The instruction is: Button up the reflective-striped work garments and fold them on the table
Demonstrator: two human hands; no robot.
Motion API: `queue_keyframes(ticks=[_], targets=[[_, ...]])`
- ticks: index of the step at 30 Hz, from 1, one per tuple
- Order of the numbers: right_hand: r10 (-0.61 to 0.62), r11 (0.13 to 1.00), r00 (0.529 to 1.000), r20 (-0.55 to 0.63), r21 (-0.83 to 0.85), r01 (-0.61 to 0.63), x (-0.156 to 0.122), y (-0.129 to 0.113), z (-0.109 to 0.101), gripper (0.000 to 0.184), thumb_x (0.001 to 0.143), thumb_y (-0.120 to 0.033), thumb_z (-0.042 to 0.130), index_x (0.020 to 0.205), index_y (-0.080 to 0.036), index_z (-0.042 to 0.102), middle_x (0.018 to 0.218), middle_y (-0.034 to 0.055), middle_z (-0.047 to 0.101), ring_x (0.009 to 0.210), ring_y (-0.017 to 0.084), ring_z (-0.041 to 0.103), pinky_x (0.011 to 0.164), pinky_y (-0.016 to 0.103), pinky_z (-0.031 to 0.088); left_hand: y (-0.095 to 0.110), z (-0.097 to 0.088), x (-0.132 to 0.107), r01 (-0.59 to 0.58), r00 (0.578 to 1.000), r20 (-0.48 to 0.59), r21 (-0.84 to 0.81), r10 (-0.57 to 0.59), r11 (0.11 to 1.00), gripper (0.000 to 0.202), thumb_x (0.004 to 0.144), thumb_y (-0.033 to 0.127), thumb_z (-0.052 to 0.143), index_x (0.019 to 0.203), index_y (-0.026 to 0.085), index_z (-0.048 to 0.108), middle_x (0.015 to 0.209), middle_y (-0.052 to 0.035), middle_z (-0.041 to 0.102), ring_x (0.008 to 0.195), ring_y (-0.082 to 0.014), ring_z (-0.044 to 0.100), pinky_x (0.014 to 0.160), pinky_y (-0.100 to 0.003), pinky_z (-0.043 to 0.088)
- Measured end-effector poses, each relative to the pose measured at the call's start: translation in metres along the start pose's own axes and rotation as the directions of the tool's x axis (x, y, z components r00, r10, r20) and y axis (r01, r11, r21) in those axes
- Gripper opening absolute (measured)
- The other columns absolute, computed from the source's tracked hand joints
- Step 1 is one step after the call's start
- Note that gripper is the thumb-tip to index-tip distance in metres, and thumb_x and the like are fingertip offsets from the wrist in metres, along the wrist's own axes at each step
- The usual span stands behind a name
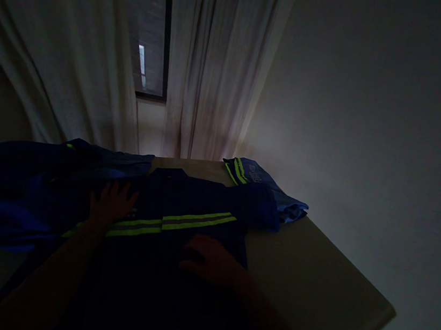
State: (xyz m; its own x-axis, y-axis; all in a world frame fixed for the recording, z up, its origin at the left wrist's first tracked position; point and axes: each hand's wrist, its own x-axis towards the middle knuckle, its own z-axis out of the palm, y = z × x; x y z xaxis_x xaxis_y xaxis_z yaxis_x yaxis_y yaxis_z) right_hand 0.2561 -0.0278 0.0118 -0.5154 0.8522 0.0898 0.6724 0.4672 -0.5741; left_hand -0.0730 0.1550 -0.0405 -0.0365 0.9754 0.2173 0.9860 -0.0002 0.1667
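A dark blue work shirt [195, 197] with yellow-green and grey reflective bands lies spread out, its collar toward the window. My left hand [113, 202] lies flat on the left side of the chest, fingers spread, just above the band. Below the band on the right side, my right hand [210, 260] rests on the cloth with loosely curled fingers. A dark gap shows between its thumb and index finger, and no cloth is visibly gripped there. The shirt's lower part fades into deep shadow.
More blue garments [19, 176] with reflective strips lie heaped at the left. A folded blue garment [259, 175] sits at the back right, partly under the shirt's sleeve. The table [311, 280] ends at a rounded right corner near a white wall [372, 125]. Curtains [217, 67] hang behind.
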Motion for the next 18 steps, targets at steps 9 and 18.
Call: queue_keyframes(ticks=[9,18], targets=[[-0.032,0.966,0.982,0.185,0.258,-0.017,0.002,0.015,-0.006,0.036,0.095,-0.054,0.066,0.091,-0.020,0.078,0.079,-0.0019,0.072,0.072,0.013,0.063,0.064,0.022,0.041,0.044,-0.030,-0.048,-0.369,0.929,-0.006,0.050,0.370,0.928,0.042,0.099,0.025,0.036,0.127,0.021,0.067,0.124,-0.0121,0.069,0.114,-0.0278,0.062,0.102,-0.042,0.046],[-0.163,0.982,0.876,0.454,0.164,0.098,-0.009,-0.060,-0.001,0.067,0.074,-0.057,0.085,0.131,-0.026,0.068,0.123,0.0055,0.074,0.106,0.024,0.070,0.089,0.028,0.050,0.095,-0.013,-0.144,-0.376,0.920,0.136,0.051,0.367,0.925,0.064,0.102,0.055,0.034,0.161,0.028,0.033,0.169,-0.0101,0.027,0.155,-0.0356,0.028,0.120,-0.068,0.018]])
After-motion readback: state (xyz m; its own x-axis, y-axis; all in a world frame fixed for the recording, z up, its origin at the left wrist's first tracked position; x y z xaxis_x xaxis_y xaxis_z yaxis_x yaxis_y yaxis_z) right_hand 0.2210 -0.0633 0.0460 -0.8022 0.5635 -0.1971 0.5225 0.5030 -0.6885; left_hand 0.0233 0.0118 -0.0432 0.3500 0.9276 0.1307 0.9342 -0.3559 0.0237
